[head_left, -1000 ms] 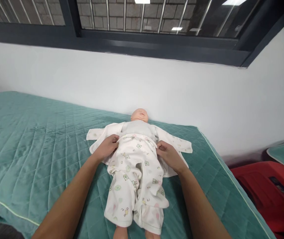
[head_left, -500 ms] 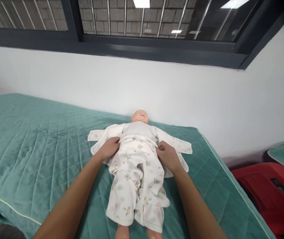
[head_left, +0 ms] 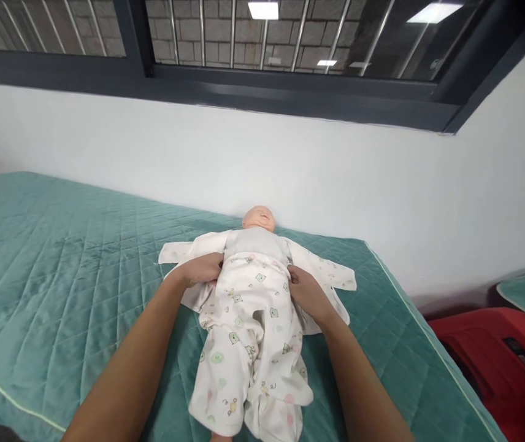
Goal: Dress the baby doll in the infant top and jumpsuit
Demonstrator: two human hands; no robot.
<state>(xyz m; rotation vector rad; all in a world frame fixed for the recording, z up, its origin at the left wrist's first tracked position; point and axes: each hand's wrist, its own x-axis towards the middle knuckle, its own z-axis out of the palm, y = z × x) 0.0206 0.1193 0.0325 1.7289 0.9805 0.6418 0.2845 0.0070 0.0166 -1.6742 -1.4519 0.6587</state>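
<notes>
A baby doll (head_left: 259, 217) lies on its back, head toward the wall. White printed trousers (head_left: 248, 301) cover its legs up to the belly, and a white printed jacket (head_left: 322, 267) spreads open beneath its grey-white torso with both sleeves out to the sides. On the left of the waistband, my left hand (head_left: 203, 268) has its fingers closed on the trousers' edge. Across from it, my right hand (head_left: 306, 288) pinches the waistband's right side. Fingertips of both hands are partly hidden by cloth. One foot (head_left: 221, 437) barely shows below a trouser leg.
A green quilted cover (head_left: 97, 264) lies under the doll, reaching to the white wall (head_left: 226, 159). Above runs a dark-framed window (head_left: 290, 92) with metal bars outside. To the right, beyond the cover's edge, stands a red plastic object (head_left: 497, 362).
The trousers' hems sit lower over the doll's feet, hiding most of them. My left hand has turned flatter, its wrist further out; my right hand stays at the waistband.
</notes>
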